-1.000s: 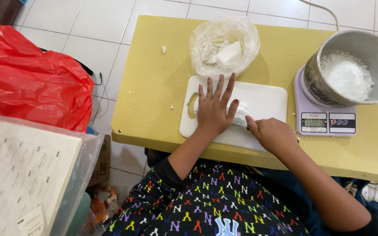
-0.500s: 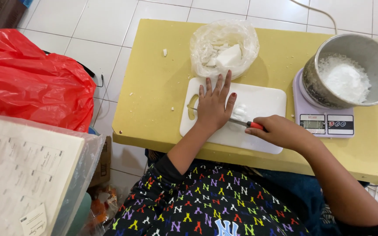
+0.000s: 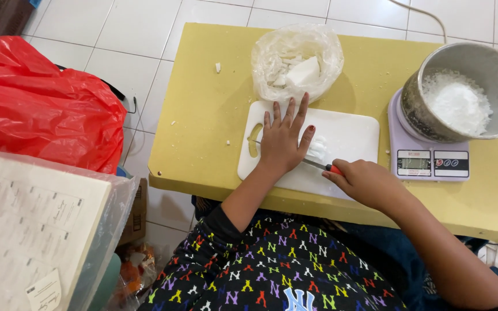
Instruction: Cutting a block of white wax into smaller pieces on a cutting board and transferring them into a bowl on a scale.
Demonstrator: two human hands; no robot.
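Observation:
A white cutting board (image 3: pixel 350 135) lies on the yellow table (image 3: pixel 208 121). My left hand (image 3: pixel 282 138) presses flat on the board with fingers spread, over the blade of a knife (image 3: pixel 320 166). My right hand (image 3: pixel 364 183) grips the knife's red handle at the board's front edge. A white waxy chunk (image 3: pixel 318 148) sits on the board just right of my left fingers, beside the blade. Behind the board stands a clear plastic bag (image 3: pixel 297 60) holding white blocks.
A metal pot (image 3: pixel 462 92) of white flakes rests on a lilac digital scale (image 3: pixel 430 164) at the right. A red plastic bag (image 3: pixel 41 103) and a plastic-wrapped box with paper (image 3: pixel 36 224) are on the left. White crumbs dot the table. Tiled floor lies beyond.
My right hand has slid back and right along the board's front edge, showing the red handle. My left hand stays flat on the blade.

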